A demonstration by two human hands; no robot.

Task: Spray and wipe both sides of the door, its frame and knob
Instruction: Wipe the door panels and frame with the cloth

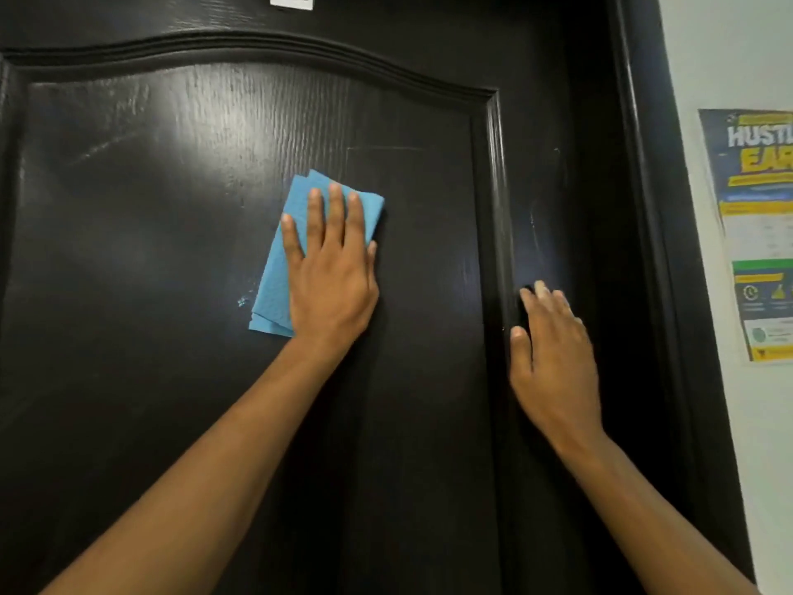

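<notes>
Two bare forearms reach up from the bottom edge toward a black door [171,251] with a raised, arch-topped panel. The left hand [330,268] lies flat with its fingers straight and spread, pressing a folded blue cloth [274,268] against the panel; the cloth sticks out above the fingertips and to the left of the palm. The right hand [553,358] rests open, fingers straight, on the door's right stile just beside the panel moulding, holding nothing. The dark door frame [643,208] runs up the right side against a white wall [695,45]. On that wall hangs a poster [759,234] showing the cut-off words "HUSTL" and "EAR". A small white label [292,0] at the door's top edge is too blurred to read.
</notes>
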